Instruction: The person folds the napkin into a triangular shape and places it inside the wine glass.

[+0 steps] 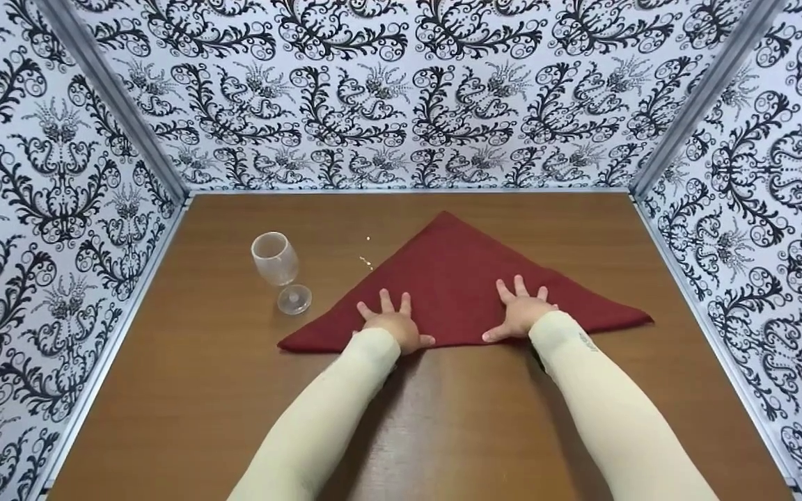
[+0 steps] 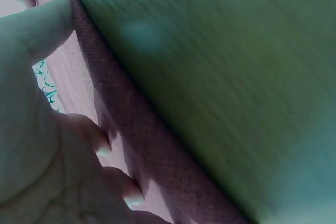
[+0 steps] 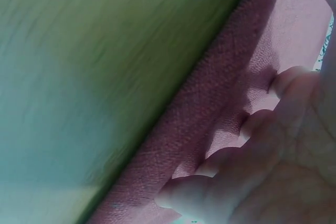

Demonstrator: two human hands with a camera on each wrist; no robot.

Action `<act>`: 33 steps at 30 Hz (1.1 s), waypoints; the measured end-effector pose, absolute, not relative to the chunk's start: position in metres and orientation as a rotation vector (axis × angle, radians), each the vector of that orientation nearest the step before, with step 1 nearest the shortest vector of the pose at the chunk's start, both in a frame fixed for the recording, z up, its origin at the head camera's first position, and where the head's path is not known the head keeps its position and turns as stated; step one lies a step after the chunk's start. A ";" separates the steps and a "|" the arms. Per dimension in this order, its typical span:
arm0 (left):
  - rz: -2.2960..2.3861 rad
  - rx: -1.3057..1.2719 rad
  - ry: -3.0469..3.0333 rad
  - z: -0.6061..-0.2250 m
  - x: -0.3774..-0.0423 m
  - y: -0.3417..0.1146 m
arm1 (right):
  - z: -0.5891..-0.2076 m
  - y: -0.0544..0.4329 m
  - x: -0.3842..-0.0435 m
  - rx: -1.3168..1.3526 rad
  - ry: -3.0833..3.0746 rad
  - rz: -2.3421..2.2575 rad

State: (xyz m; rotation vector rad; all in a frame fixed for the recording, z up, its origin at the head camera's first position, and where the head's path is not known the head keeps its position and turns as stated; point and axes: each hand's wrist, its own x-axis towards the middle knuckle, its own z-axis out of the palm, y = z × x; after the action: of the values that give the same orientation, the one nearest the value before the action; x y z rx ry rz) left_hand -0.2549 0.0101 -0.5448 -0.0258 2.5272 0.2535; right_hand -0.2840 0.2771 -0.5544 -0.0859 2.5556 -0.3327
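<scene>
A dark red cloth napkin [image 1: 453,278], folded into a triangle, lies on the table with its peak pointing away from me. My left hand [image 1: 395,327] rests on it near the front edge, left of the middle, fingers spread. To the right, my right hand [image 1: 523,313] lies on the same edge, also with spread fingers. In the left wrist view the thumb [image 2: 52,24] reaches to the napkin's edge [image 2: 152,124]. The right wrist view has the fingertips [image 3: 252,124] touching the cloth [image 3: 199,98].
An upright clear stemmed glass [image 1: 277,261] stands left of the napkin. Small pale marks [image 1: 366,261] show on the brown wooden table [image 1: 234,390] between them. Patterned black-and-white walls [image 1: 401,104] enclose the table at the back and both sides.
</scene>
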 end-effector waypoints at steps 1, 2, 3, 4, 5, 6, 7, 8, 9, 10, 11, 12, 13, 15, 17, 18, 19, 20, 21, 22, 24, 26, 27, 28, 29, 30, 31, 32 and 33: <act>0.248 -0.025 2.532 -0.546 -0.256 0.009 | -0.555 0.278 -0.284 -0.084 2.558 -0.337; 0.243 -0.021 2.537 -0.547 -0.258 0.009 | -0.556 0.278 -0.284 -0.080 2.559 -0.341; 0.234 -0.017 2.539 -0.548 -0.260 0.009 | -0.556 0.279 -0.284 -0.075 2.561 -0.346; 0.231 -0.011 2.543 -0.548 -0.262 0.009 | -0.556 0.280 -0.284 -0.073 2.565 -0.350; 0.231 -0.004 2.545 -0.549 -0.264 0.009 | -0.555 0.281 -0.284 -0.069 2.568 -0.354; 0.236 0.000 2.549 -0.549 -0.265 0.010 | -0.555 0.282 -0.284 -0.062 2.570 -0.357; 0.246 0.003 2.553 -0.549 -0.266 0.010 | -0.554 0.283 -0.283 -0.059 2.572 -0.363; 0.248 0.008 2.552 -0.549 -0.268 0.010 | -0.554 0.284 -0.283 -0.056 2.575 -0.369; 0.258 0.012 2.556 -0.548 -0.269 0.011 | -0.553 0.285 -0.283 -0.053 2.577 -0.375; 0.266 0.018 2.560 -0.548 -0.270 0.011 | -0.552 0.286 -0.282 -0.051 2.580 -0.378; 0.278 0.026 2.564 -0.547 -0.271 0.012 | -0.552 0.288 -0.282 -0.045 2.580 -0.379; 0.283 0.034 2.568 -0.547 -0.273 0.012 | -0.552 0.289 -0.282 -0.037 2.579 -0.378; 0.293 0.041 2.571 -0.546 -0.274 0.012 | -0.552 0.290 -0.282 -0.032 2.577 -0.377; 0.314 0.055 2.582 -0.544 -0.276 0.012 | -0.552 0.292 -0.282 -0.029 2.576 -0.374; 0.324 0.062 2.586 -0.544 -0.279 0.013 | -0.553 0.294 -0.283 -0.021 2.571 -0.367; 0.322 0.067 2.586 -0.543 -0.280 0.013 | -0.554 0.295 -0.284 -0.019 2.567 -0.362; 0.319 0.076 2.591 -0.543 -0.282 0.013 | -0.554 0.296 -0.284 -0.021 2.569 -0.360; 0.308 0.085 2.596 -0.542 -0.284 0.013 | -0.554 0.297 -0.285 -0.020 2.570 -0.357; 0.290 0.092 2.602 -0.542 -0.286 0.013 | -0.555 0.297 -0.285 -0.020 2.571 -0.355; 0.279 0.101 2.608 -0.542 -0.288 0.013 | -0.555 0.298 -0.285 -0.017 2.572 -0.353; 0.267 0.123 2.625 -0.543 -0.292 0.013 | -0.557 0.298 -0.286 -0.014 2.581 -0.346; 0.270 0.130 2.643 -0.545 -0.296 0.013 | -0.557 0.299 -0.285 -0.006 2.594 -0.346; 0.282 0.121 2.647 -0.546 -0.297 0.013 | -0.557 0.299 -0.284 -0.002 2.601 -0.345; 0.295 0.108 2.648 -0.548 -0.298 0.012 | -0.558 0.298 -0.283 0.011 2.602 -0.343; 0.290 0.086 2.644 -0.551 -0.300 0.012 | -0.558 0.298 -0.282 0.025 2.604 -0.341; 0.286 0.058 2.635 -0.554 -0.301 0.012 | -0.557 0.298 -0.281 0.037 2.607 -0.332; 0.280 0.019 2.628 -0.557 -0.303 0.011 | -0.557 0.299 -0.280 0.047 2.606 -0.318; 0.269 -0.025 2.619 -0.559 -0.304 0.010 | -0.557 0.299 -0.279 0.059 2.603 -0.303; 0.264 -0.070 2.608 -0.562 -0.304 0.008 | -0.557 0.299 -0.278 0.070 2.597 -0.291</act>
State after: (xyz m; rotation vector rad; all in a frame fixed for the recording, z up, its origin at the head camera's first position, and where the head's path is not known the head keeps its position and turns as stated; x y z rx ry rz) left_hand -0.3042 0.0079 -0.5616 -0.0696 2.6078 0.2639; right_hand -0.2781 0.2989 -0.5573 0.0701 2.5973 -0.2912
